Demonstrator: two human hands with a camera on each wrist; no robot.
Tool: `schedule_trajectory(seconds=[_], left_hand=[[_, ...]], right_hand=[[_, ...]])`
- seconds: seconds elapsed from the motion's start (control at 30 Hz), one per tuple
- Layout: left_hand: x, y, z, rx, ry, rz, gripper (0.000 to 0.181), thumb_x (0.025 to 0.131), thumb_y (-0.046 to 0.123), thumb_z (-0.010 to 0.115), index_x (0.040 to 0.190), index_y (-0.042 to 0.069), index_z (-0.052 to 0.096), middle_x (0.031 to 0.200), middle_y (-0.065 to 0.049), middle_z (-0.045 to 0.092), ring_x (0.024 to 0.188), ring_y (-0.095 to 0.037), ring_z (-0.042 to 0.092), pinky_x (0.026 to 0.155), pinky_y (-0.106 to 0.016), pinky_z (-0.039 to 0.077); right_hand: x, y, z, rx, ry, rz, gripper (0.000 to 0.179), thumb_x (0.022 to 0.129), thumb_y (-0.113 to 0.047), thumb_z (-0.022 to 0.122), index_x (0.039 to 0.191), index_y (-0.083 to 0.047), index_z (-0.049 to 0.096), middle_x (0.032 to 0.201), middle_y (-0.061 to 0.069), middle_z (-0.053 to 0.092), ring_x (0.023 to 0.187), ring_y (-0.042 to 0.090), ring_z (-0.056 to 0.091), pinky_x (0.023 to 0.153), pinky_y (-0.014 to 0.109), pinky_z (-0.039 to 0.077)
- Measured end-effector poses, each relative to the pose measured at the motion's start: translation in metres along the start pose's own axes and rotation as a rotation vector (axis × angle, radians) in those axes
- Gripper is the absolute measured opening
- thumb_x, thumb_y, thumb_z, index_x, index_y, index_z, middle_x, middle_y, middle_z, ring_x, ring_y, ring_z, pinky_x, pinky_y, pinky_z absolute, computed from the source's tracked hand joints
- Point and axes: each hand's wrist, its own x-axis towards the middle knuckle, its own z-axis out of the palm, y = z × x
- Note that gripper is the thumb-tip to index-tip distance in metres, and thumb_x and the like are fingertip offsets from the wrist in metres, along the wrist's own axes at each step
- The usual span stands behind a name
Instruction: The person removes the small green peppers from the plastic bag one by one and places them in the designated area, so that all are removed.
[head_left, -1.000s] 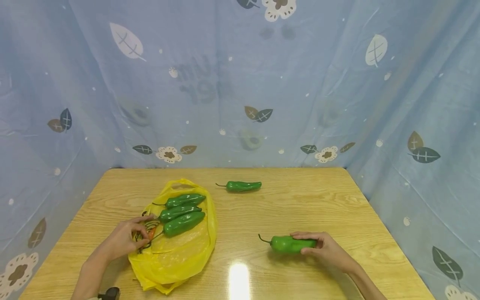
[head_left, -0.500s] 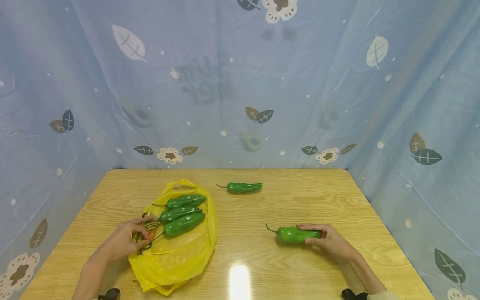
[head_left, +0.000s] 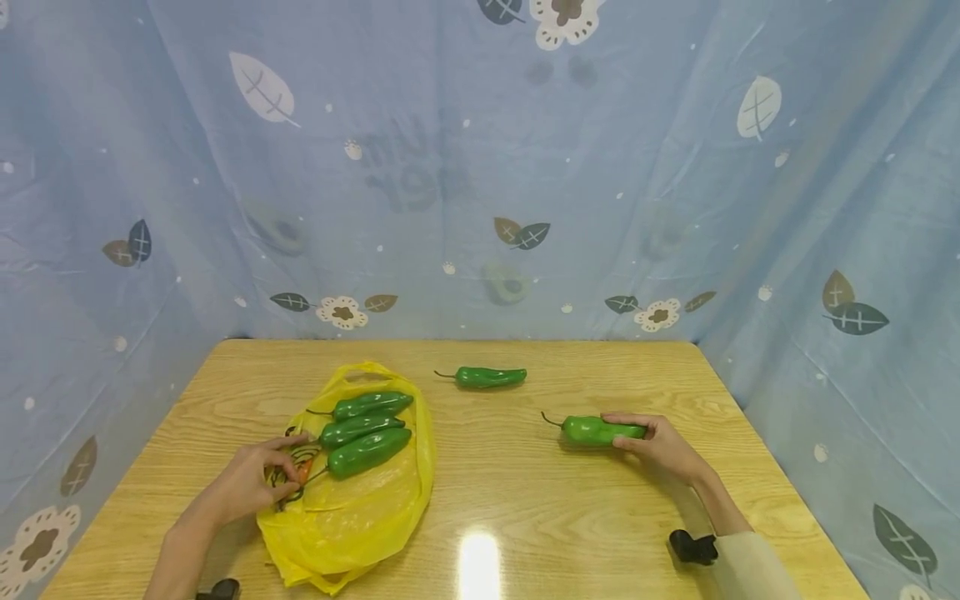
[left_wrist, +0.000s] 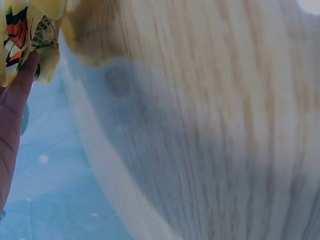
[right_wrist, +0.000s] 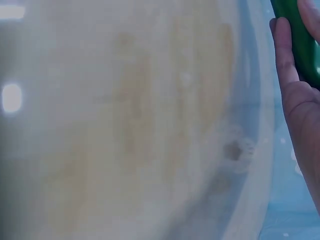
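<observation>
My right hand (head_left: 660, 447) grips a green pepper (head_left: 581, 430) by its tip end, over the right half of the table, stem pointing left. That pepper (right_wrist: 305, 45) also shows at the edge of the right wrist view, fingers along its side. On the left, my left hand (head_left: 255, 477) pinches the printed part of a yellow plastic bag (head_left: 352, 533), thumb beside a pepper stem. Three green peppers lie side by side on the bag: a far one (head_left: 372, 403), a middle one (head_left: 362, 428) and a near one (head_left: 369, 452). The bag's printed edge (left_wrist: 17, 32) meets my thumb in the left wrist view.
Another green pepper (head_left: 491, 377) lies near the back of the wooden table (head_left: 495, 467), right of the bag. A blue patterned curtain (head_left: 450, 167) closes off the back and both sides. Light glares on the tabletop at the front.
My right hand has carried its pepper away from me and somewhat to the right. My left hand stays at the bag, and the other peppers keep their places.
</observation>
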Motion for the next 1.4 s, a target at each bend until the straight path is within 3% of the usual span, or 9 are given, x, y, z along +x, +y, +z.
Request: schedule_trajectory(seconds=[0.03, 0.2, 0.5, 0.7, 0.87, 1.17, 1.3, 1.4], left_hand=[[0.0, 0.0, 0.0, 0.0, 0.003, 0.001, 0.028, 0.074, 0.006, 0.08, 0.07, 0.029, 0.065, 0.127, -0.022, 0.058, 0.111, -0.05, 0.054, 0.077, -0.041, 0.053], [-0.001, 0.0, -0.001, -0.013, 0.001, -0.007, 0.028, 0.074, 0.006, 0.08, 0.07, 0.029, 0.066, 0.128, -0.022, 0.058, 0.112, -0.051, 0.053, 0.077, -0.039, 0.053], [-0.003, -0.003, -0.001, -0.027, 0.003, 0.003, 0.026, 0.075, 0.007, 0.08, 0.071, 0.029, 0.066, 0.127, -0.023, 0.058, 0.111, -0.051, 0.054, 0.075, -0.033, 0.053], [-0.004, -0.007, 0.002, -0.014, 0.001, 0.001, 0.025, 0.075, 0.01, 0.081, 0.072, 0.03, 0.066, 0.128, -0.022, 0.058, 0.111, -0.05, 0.054, 0.075, -0.034, 0.052], [-0.005, -0.007, 0.0, -0.023, 0.001, -0.004, 0.024, 0.075, 0.01, 0.081, 0.072, 0.03, 0.066, 0.129, -0.023, 0.057, 0.112, -0.051, 0.053, 0.076, -0.033, 0.052], [-0.006, -0.006, 0.0, -0.056, 0.015, 0.017, 0.024, 0.076, 0.009, 0.08, 0.072, 0.028, 0.066, 0.127, -0.026, 0.057, 0.109, -0.051, 0.055, 0.067, -0.027, 0.048], [-0.006, -0.005, 0.0, -0.047, 0.018, 0.02, 0.024, 0.076, 0.01, 0.08, 0.072, 0.028, 0.066, 0.127, -0.025, 0.057, 0.108, -0.051, 0.055, 0.07, -0.029, 0.05], [-0.006, -0.004, -0.001, -0.03, 0.011, 0.011, 0.024, 0.076, 0.011, 0.081, 0.072, 0.03, 0.066, 0.127, -0.023, 0.058, 0.11, -0.051, 0.054, 0.076, -0.035, 0.052]], right_hand=[[0.003, 0.0, -0.002, 0.0, 0.006, 0.003, 0.041, 0.092, -0.01, 0.064, 0.131, 0.002, 0.056, 0.134, 0.017, 0.053, 0.091, 0.006, 0.059, 0.071, 0.026, 0.052], [0.018, -0.001, -0.009, -0.005, 0.023, 0.021, 0.041, 0.093, -0.013, 0.063, 0.131, 0.001, 0.056, 0.128, 0.007, 0.055, 0.075, 0.008, 0.056, 0.061, 0.027, 0.05], [0.049, 0.006, -0.024, -0.038, -0.008, 0.085, 0.046, 0.093, -0.016, 0.063, 0.134, 0.001, 0.052, 0.143, 0.026, 0.041, 0.1, 0.011, 0.058, 0.078, 0.027, 0.052], [0.069, 0.004, -0.033, -0.025, -0.074, 0.13, 0.048, 0.093, -0.01, 0.063, 0.135, 0.007, 0.049, 0.144, 0.033, 0.033, 0.101, 0.012, 0.054, 0.08, 0.026, 0.05], [0.079, 0.005, -0.034, 0.001, -0.067, 0.175, 0.048, 0.091, -0.007, 0.065, 0.133, 0.007, 0.05, 0.144, 0.033, 0.034, 0.102, 0.011, 0.055, 0.079, 0.025, 0.051], [0.09, 0.006, -0.038, -0.029, -0.118, 0.161, 0.047, 0.091, -0.006, 0.064, 0.133, 0.009, 0.049, 0.143, 0.035, 0.033, 0.109, 0.018, 0.052, 0.081, 0.026, 0.05], [0.094, 0.004, -0.04, -0.051, -0.146, 0.164, 0.045, 0.092, -0.005, 0.063, 0.133, 0.007, 0.05, 0.143, 0.033, 0.034, 0.119, 0.031, 0.047, 0.086, 0.027, 0.048], [0.099, 0.004, -0.039, -0.069, -0.163, 0.172, 0.043, 0.092, -0.005, 0.063, 0.133, 0.005, 0.053, 0.143, 0.032, 0.036, 0.121, 0.033, 0.046, 0.088, 0.027, 0.048]])
